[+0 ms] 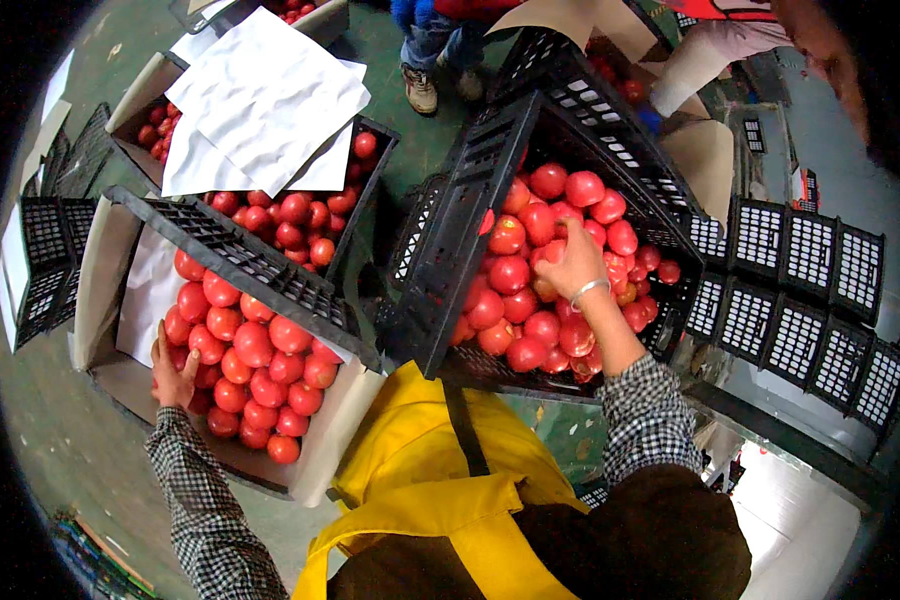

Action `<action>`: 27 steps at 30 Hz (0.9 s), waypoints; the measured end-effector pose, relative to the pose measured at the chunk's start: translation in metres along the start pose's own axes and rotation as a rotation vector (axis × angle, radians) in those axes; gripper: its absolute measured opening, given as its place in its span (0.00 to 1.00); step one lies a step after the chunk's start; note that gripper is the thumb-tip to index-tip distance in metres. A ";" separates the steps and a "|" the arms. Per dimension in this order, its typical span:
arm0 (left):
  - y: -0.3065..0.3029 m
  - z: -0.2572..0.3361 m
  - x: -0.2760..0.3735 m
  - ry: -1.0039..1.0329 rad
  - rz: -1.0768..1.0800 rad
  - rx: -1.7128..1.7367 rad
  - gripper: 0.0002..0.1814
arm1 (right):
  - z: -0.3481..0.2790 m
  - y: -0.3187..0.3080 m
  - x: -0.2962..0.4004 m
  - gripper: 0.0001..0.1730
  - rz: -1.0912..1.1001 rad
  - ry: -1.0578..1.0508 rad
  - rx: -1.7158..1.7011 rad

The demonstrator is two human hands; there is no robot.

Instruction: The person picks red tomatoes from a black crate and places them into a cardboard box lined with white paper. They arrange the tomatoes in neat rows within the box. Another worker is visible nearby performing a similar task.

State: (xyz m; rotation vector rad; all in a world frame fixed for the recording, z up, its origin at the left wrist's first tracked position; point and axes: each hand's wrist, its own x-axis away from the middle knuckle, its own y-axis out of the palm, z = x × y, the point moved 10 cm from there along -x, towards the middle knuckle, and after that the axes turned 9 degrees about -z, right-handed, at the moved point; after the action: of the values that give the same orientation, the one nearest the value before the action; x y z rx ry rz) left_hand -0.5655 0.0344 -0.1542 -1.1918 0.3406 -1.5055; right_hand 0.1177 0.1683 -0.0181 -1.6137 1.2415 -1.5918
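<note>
My left hand (172, 379) rests at the left edge of the tomatoes (252, 343) in a paper-lined crate (330, 435). Its thumb and fingers are spread against the fruit. My right hand (576, 262), with a bracelet at the wrist, reaches down among the tomatoes (510, 274) in a tilted black plastic crate (471, 247). Its fingers curl into the pile, and their tips are partly hidden, so whether they grip a tomato is unclear. Smaller red fruit (649, 257) lies at the right end of that crate.
Beyond the left crate stands another crate of tomatoes (292, 217), partly covered by white paper sheets (270, 105). Black perforated crates (787, 300) are at right. A person's shoes (420, 88) stand ahead; another person's leg (690, 71) is at upper right.
</note>
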 end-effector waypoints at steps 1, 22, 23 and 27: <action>0.000 -0.003 0.002 -0.001 0.015 -0.007 0.46 | -0.003 0.002 -0.008 0.44 -0.056 0.031 0.035; 0.081 0.507 0.119 0.999 -0.279 0.205 0.20 | 0.012 0.011 -0.017 0.40 -0.601 -0.185 -0.784; 0.142 0.524 0.121 0.909 -0.595 0.087 0.22 | 0.020 0.007 -0.004 0.39 -0.602 -0.121 -0.971; 0.273 0.546 0.143 0.875 -0.837 -0.151 0.24 | 0.068 0.009 0.047 0.36 -0.651 0.004 -1.546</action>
State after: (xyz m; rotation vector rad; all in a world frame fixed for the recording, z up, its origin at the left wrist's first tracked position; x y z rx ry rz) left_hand 0.0522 0.0301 -0.0465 -0.7288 0.5735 -2.7627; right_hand 0.1750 0.1085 -0.0142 -3.1222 2.3420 -0.6905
